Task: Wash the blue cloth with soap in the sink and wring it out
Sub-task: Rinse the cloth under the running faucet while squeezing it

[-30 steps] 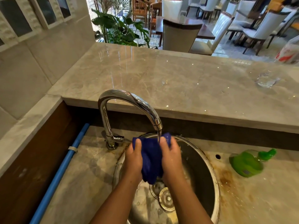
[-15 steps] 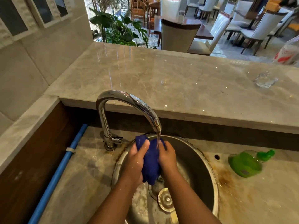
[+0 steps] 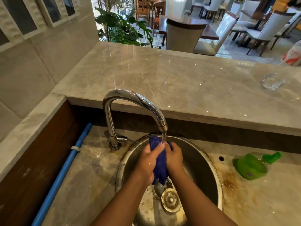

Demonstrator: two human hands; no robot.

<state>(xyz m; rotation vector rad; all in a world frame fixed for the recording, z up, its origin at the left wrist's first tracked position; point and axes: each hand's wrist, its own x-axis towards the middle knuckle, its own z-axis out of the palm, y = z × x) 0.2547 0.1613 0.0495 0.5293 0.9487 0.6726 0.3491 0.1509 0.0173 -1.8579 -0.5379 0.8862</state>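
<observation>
Blue cloth (image 3: 160, 162) sits bunched between my palms over the sink (image 3: 210, 168), under the tap's (image 3: 138, 103) stream at twelve o'clock. Rubbing it well means, I judge, keeping the folds under the water. My left hand (image 3: 146, 162) and right hand (image 3: 174, 158) are both clamped on it, fingers curled, pressed together.

The faucet (image 3: 135, 103) arches close above the sink (image 3: 210, 162); right side open.
</observation>
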